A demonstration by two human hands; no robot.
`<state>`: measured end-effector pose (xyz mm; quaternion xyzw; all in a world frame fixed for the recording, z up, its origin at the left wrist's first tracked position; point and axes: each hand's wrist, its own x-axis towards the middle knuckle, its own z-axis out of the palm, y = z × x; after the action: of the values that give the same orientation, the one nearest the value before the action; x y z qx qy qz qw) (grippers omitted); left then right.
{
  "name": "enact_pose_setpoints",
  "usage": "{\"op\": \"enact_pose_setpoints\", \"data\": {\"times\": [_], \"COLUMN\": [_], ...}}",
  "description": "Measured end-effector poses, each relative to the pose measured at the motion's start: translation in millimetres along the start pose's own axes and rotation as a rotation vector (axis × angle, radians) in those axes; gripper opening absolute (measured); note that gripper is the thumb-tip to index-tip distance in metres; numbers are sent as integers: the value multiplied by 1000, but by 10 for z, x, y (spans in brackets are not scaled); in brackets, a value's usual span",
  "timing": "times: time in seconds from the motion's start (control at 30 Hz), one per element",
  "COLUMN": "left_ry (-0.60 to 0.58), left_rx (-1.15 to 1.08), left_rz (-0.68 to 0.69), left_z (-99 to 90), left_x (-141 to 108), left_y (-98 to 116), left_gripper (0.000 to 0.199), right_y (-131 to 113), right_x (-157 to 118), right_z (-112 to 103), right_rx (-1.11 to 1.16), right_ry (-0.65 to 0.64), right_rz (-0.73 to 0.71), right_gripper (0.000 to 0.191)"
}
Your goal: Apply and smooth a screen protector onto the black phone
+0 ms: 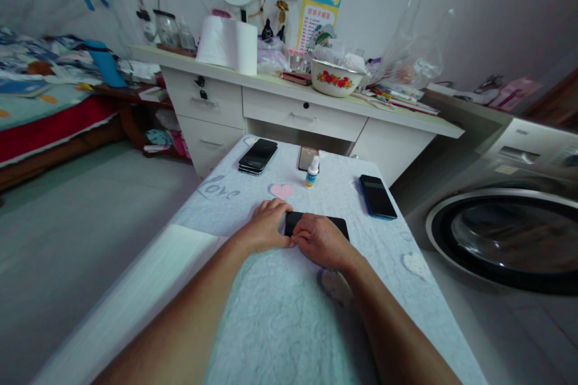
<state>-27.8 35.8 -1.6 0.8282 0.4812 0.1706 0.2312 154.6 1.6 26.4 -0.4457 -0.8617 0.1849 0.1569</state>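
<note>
A dark phone (336,224) lies sideways on the cloth-covered table (271,313). My left hand (268,225) holds its left end between thumb and fingers. Over the phone's left part, my right hand (320,239) is closed, its fingertips pressed together near my left thumb. Whatever those fingertips pinch is too small to make out. Just beyond the phone stands a small white bottle (312,172) with a blue label, and behind it lies a brownish phone (306,157).
Stacked phones (258,155) lie at the table's far left, another phone (378,197) at its right. Behind is a white desk (302,114) bearing a floral bowl (336,79) and paper rolls (228,45). A washing machine (506,192) stands right, a bed (49,114) left.
</note>
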Motion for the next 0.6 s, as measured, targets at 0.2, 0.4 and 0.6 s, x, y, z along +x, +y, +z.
{"op": "enact_pose_setpoints", "data": {"times": [0.2,0.4,0.6], "left_ry": [-6,-20,-13], "left_rx": [-17,-18,-11], "left_rz": [-11,-31,-14], "left_z": [-7,-36,-11], "left_x": [-6,-6,-5], "left_y": [5,49,25], "left_gripper": [64,65,65], "right_y": [28,39,39], "right_x": [-13,-21,2], "right_z": [-4,-15,13], "right_rx": [22,15,-58], "right_ry": [15,-7,36], "right_rz": [0,34,95], "right_gripper": [14,12,9]}}
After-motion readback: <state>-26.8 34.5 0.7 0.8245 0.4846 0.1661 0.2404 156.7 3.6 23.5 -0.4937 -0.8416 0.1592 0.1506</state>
